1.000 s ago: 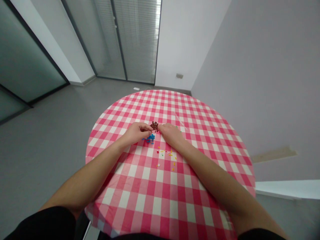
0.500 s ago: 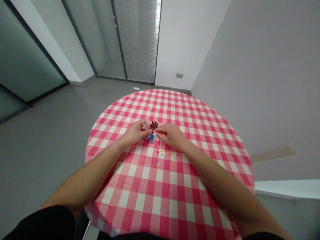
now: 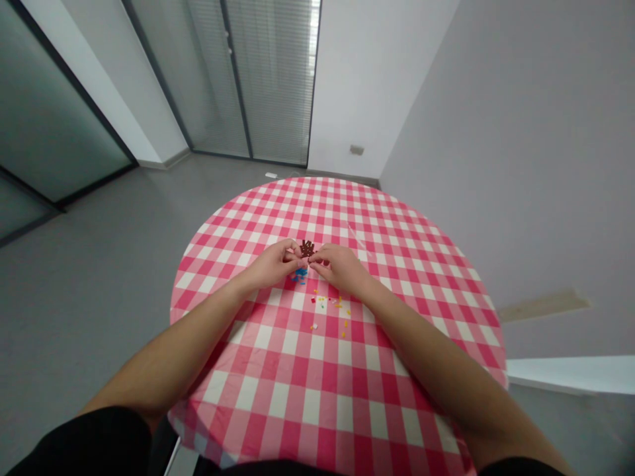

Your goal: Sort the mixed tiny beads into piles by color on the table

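A small heap of dark brown pieces point(image 3: 307, 248) lies between my hands, toward the far side. My left hand point(image 3: 278, 262) is pinched closed just left of it, its fingertips over a heap of blue pieces point(image 3: 299, 276). From the right, my right hand point(image 3: 338, 267) reaches in with thumb and forefinger together. The fingertips of both hands nearly meet in front of the brown heap. Whatever either pinch holds is too small to name. Nearer to me are scattered yellow pieces point(image 3: 346, 324), a red piece point(image 3: 313, 300) and a white piece point(image 3: 315, 326).
A round table point(image 3: 292, 396) wears a red and white checked cloth. Beyond it stand glass partitions point(image 3: 268, 86) and a white wall point(image 3: 372, 86); another wall point(image 3: 546, 165) rises close on the right.
My left hand has shifted slightly, now covering more of the blue heap's left part. My right hand is nearly where it was, its fingertips still close to the left ones.
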The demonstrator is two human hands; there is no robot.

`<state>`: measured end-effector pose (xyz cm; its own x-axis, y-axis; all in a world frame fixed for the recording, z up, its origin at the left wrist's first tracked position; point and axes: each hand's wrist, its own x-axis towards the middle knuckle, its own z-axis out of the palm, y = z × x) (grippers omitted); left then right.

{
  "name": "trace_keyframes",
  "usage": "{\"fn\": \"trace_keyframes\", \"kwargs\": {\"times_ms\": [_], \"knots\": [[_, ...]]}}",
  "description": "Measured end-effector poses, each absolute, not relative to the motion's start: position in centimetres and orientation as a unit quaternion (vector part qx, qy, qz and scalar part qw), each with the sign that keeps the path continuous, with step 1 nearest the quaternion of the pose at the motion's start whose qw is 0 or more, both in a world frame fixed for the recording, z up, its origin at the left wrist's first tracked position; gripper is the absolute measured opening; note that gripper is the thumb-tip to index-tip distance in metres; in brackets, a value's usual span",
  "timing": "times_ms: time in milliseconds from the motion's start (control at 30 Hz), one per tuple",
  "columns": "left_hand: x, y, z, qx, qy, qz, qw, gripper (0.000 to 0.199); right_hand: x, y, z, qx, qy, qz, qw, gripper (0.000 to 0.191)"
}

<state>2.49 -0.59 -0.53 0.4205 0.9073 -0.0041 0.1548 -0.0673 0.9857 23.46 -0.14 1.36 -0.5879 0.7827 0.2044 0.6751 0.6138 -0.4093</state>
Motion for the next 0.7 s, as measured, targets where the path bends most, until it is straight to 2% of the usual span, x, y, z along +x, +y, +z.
{"fn": "trace_keyframes", "kwargs": {"times_ms": [100, 233, 533, 700], "knots": [[2.1, -0.3, -0.5, 0.661, 0.455, 0.362, 0.474, 0.019, 23.6, 0.1, 0.9, -0.449, -0.877, 0.113, 0.128, 0.018], [1.9, -0.3, -0.5, 0.676, 0.475, 0.342, 0.447, 0.015, 23.5, 0.2, 0.5, -0.459, -0.883, 0.065, 0.072, 0.023], [2.2, -0.8, -0.1, 0.699, 0.454, 0.306, 0.459, 0.015, 22.9, -0.1, 0.4, -0.482, -0.875, 0.001, 0.046, 0.032], [1.9, -0.7, 0.1, 0.69, 0.483, 0.327, 0.429, 0.014, 23.8, -1.3, 1.5, -0.436, -0.897, 0.051, 0.049, 0.025]]}}
